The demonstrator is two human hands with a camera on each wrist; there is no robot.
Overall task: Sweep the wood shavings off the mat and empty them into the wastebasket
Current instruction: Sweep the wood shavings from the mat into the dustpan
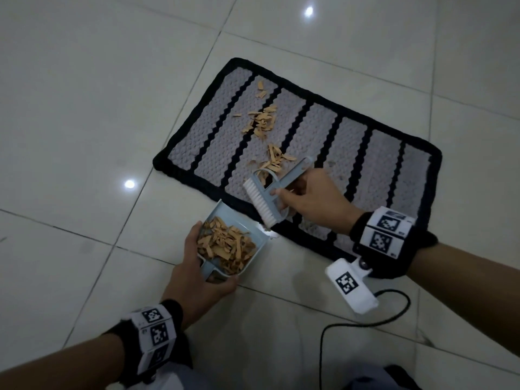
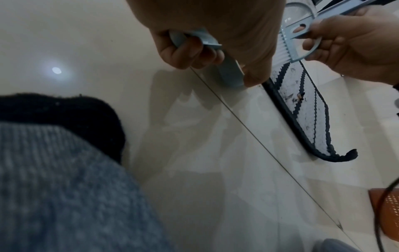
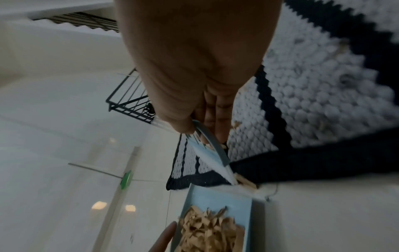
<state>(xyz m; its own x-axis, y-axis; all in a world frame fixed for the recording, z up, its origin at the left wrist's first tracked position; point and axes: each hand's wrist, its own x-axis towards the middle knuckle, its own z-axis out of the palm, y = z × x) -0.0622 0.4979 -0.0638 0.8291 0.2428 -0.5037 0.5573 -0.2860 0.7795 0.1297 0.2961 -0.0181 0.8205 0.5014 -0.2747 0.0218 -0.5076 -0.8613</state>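
A grey mat with black stripes and border lies on the tiled floor. Tan wood shavings are scattered across its left half. My left hand grips the handle of a pale blue dustpan, which rests on the floor against the mat's near edge and holds a heap of shavings. My right hand grips a blue hand brush; its white bristles sit at the dustpan's mouth. In the right wrist view the brush pushes a few shavings over the dustpan lip.
An orange perforated basket stands on the floor to the right, in the left wrist view. A black cable trails over the tiles near my right arm. A black wire rack sits beyond the mat. My grey knee is close by.
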